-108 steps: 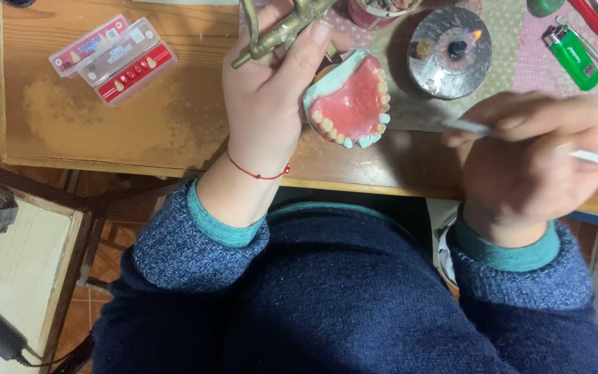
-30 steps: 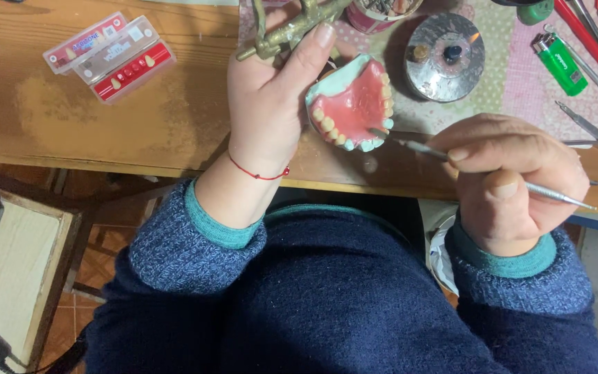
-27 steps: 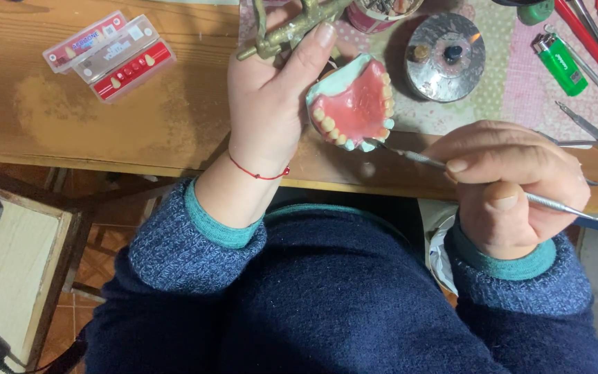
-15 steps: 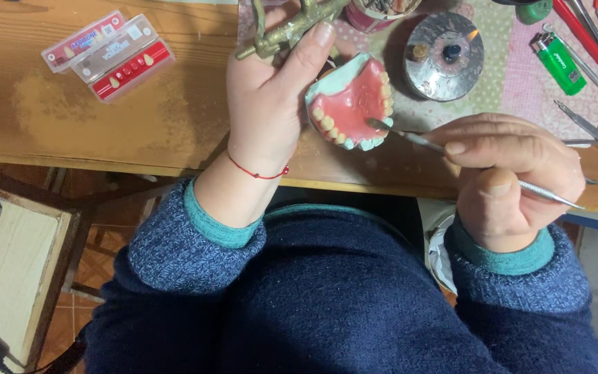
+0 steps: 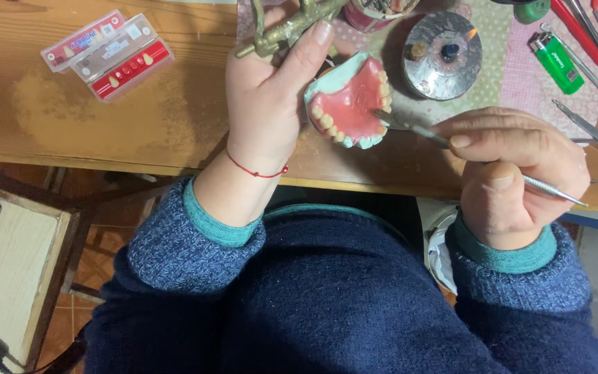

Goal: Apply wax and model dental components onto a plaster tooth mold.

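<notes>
Wax-pink denture model (image 5: pixel 351 104) sits in our left hand (image 5: pixel 271 104), fingers curled around its pale green base and the brass-coloured articulator frame (image 5: pixel 286 28) that rises toward the far edge of the bench (image 5: pixel 174 125). The model is held just above the near edge of the bench, its arch of small cream teeth turned up toward us.

Our right hand (image 5: pixel 513 173) is closed in a pen grip on a slim metal carving tool (image 5: pixel 479 163). Its tip rests on the pink wax at the right side of the model, and its handle runs back to the right, past our knuckles.

Beyond the model, on a pink dotted cloth (image 5: pixel 513 76), stands a round metal spirit burner (image 5: pixel 442 55) with a small flame at its far right rim. A green lighter (image 5: pixel 554 61) lies just right of the burner, and more metal instruments (image 5: pixel 586 128) lie at the right end of the bench. A red jar (image 5: pixel 375 12) stands at the far edge, partly cut off by the frame.

At the far left of the bench lie three flat cards of spare teeth (image 5: pixel 109 55), side by side, well apart from both hands. A red string bracelet (image 5: pixel 256 170) circles our left wrist, above a blue knitted sleeve (image 5: pixel 188 249) with a teal cuff.
</notes>
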